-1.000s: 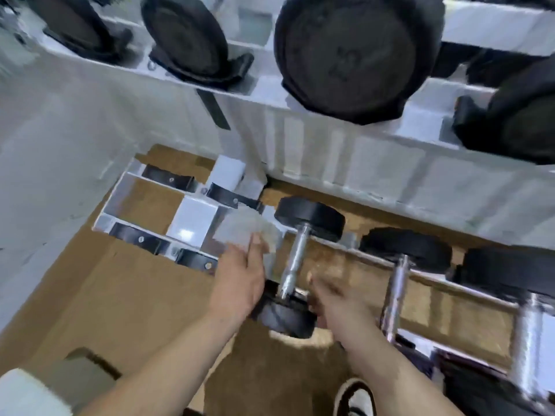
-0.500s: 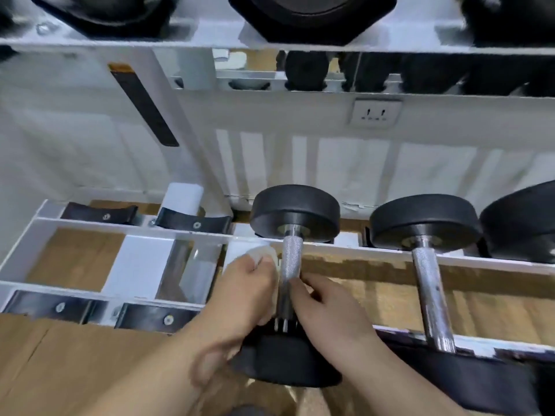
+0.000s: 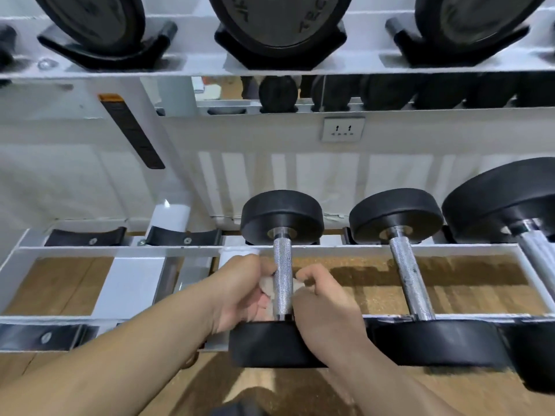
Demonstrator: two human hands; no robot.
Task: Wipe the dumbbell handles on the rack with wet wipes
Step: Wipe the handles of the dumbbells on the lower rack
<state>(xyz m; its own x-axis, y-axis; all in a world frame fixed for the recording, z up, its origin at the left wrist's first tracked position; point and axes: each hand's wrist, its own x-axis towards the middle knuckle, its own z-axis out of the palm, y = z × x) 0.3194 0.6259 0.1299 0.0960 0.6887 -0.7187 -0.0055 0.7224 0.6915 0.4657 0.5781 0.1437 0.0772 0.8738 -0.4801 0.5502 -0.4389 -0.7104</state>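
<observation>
At 6 o'clock, lower tier: first dumbbell [image 3: 281, 216] of the row lies in the rack [image 3: 120, 250], with its handle [image 3: 283, 271] running 12-to-6.
Change: a second ago the wet wipe [image 3: 266, 288] was spread in the left hand alone, off the bar at its 9 o'clock. Now it passes under the handle and shows on both sides.
Left hand [image 3: 240, 292]: fingers curled, pinching the wipe's 9 o'clock end against the bar.
Right hand [image 3: 326, 307]: has come in from 5 o'clock, fingers curled on the wipe's 3 o'clock end, just above the near head.
Meaning: wrap looks set and wiping of this handle is only starting. The far half of the knurl is still bare.
Left to do, my read: second dumbbell [image 3: 407, 274] at 3 o'clock, third dumbbell [image 3: 504, 199] at 2 o'clock.
Around: empty cradles [image 3: 87, 235] at 9–10 o'clock, upper tier [image 3: 279, 25] with bigger weights at 12, wall socket [image 3: 344, 129] at 1.
In the way: the heads at both ends cap the stroke, and the rack rails close under the bar cramp the fingers.
</observation>
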